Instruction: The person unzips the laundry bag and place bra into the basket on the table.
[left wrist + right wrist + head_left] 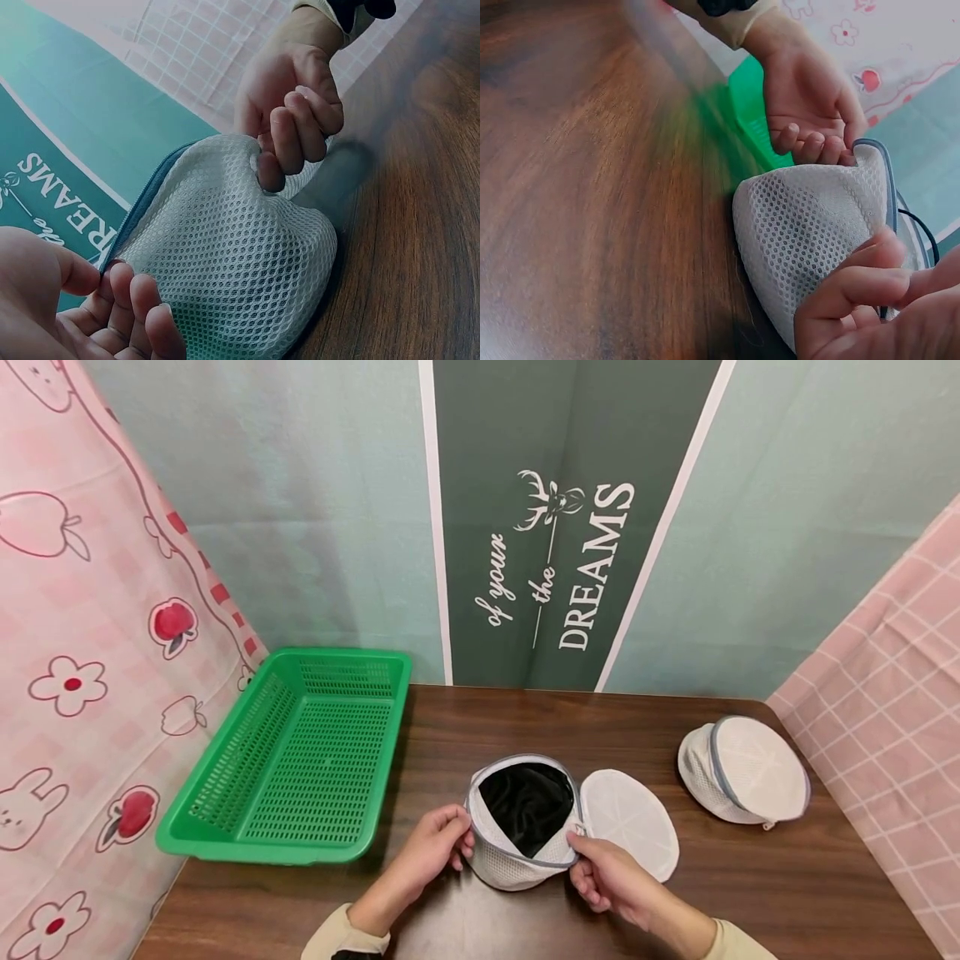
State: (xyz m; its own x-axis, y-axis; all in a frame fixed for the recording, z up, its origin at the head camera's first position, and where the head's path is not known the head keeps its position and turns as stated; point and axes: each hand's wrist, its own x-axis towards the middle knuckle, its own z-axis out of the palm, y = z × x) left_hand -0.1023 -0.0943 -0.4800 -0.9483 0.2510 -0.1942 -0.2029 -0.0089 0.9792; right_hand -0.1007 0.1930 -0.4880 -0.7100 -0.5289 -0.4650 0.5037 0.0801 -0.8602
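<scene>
A round white mesh laundry bag [504, 870] with a grey zip edge stands on the table in front of me, its lid [632, 820] folded out flat to the right. Black cloth [527, 806] lies inside it. My left hand [438, 839] pinches the rim on the left side between thumb and fingers. On the right, near the lid's hinge, my right hand [611, 878] pinches the rim by the zip. Both wrist views show the mesh wall [225, 247] between the two hands, with thumb and fingertips at its edge.
To the left stands a green plastic basket [386, 760] with slotted walls. A second mesh bag [761, 768], its lid on, sits at the far right of the brown wooden table [585, 727]. Printed cloths hang at the back and both sides.
</scene>
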